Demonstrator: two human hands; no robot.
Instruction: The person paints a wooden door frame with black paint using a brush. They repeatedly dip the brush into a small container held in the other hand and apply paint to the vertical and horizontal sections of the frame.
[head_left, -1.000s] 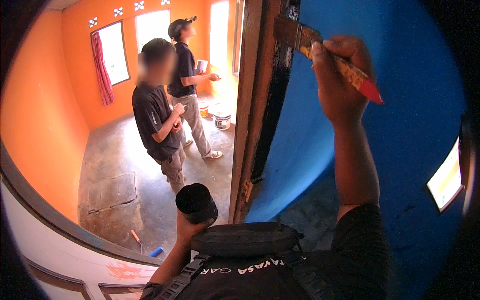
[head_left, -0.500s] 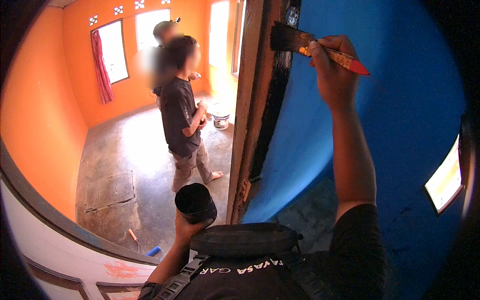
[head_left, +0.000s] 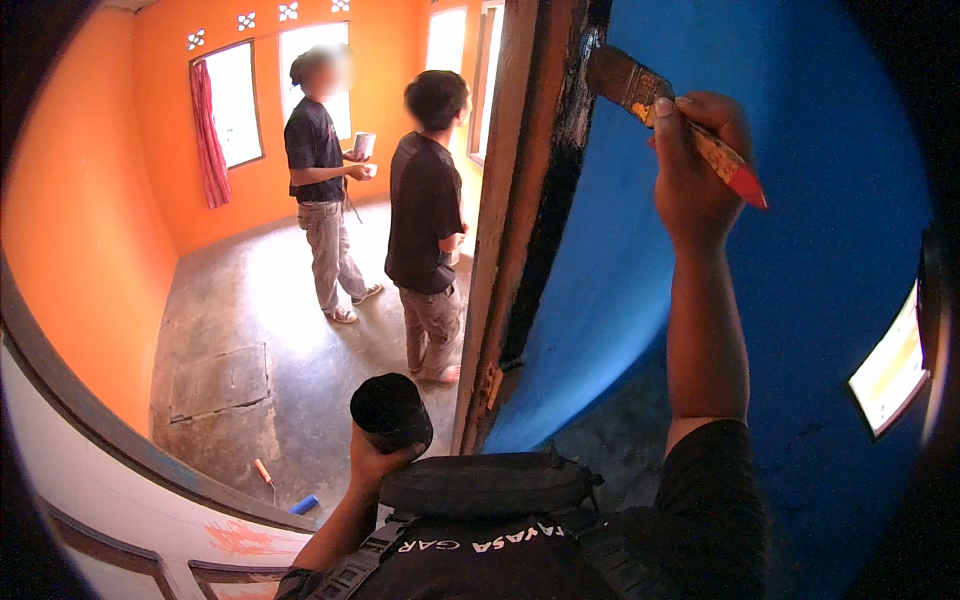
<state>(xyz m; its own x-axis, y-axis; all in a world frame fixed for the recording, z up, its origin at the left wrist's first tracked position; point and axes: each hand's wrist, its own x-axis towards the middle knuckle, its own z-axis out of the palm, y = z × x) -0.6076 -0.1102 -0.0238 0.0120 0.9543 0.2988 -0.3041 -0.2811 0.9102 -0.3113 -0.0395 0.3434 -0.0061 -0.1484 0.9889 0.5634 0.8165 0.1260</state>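
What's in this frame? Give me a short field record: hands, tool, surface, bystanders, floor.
right hand: raised right hand grips a paintbrush with a red handle
brush contact: bristles against the door frame, which is black along that edge
left hand: left hand holds a dark round can low, near the chest
wall: blue wall right of the frame; orange wall in the far room
bystanders: two people stand on the concrete floor; one holds a small can
floor: a small roller lies near the lower left
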